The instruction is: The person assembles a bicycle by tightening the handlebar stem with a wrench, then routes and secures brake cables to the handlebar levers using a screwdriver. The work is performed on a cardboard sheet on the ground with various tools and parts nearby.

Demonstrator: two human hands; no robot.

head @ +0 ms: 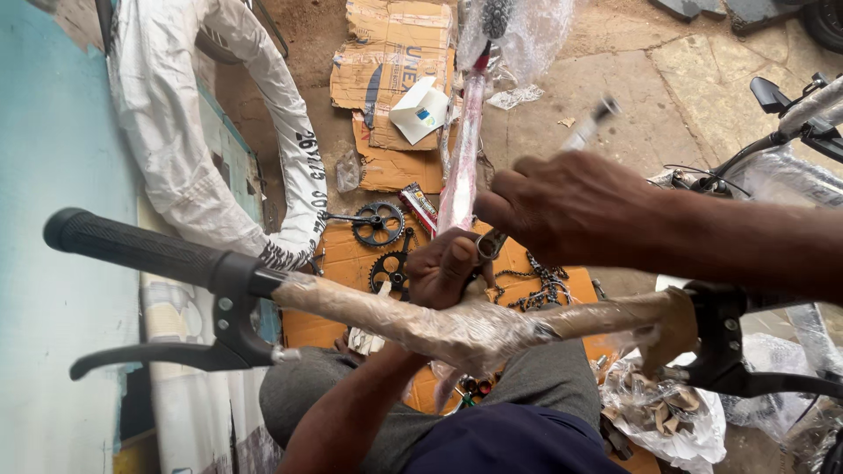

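The person sits over a bicycle handlebar (413, 320) that runs crosswise just beneath both hands, still swathed in clear plastic and brown paper along its middle. The left hand (448, 268) is clenched around the centre of the bar where it meets the stem, knuckles up. The right hand (571, 206) comes in from the right side, just above and touching the left, fingers closed on a tool (584, 127) whose pale handle sticks up and away past the knuckles, blurred; its working end meets a small metal fitting (488, 246) between the two hands. I judge the bar to be mounted but not finished: one black grip (123, 241) sits bare at the far left end, and two black brake levers (176, 351) (746, 360) are already clamped on, one to each side of the hands, yet the wrapping is not off and the centre clamp seems to be the thing being worked. Beyond the hands, a wrapped pink frame tube (463, 149) runs away from them. On the cardboard (395, 61) below and to the left of the left hand lie two toothed chainrings (378, 224) (389, 270), and to its right one loose chain (536, 285). Far off to the left, one paper-wrapped tyre (176, 132) leans by the wall. Below the right forearm lies one plastic bag of small parts (667, 412).
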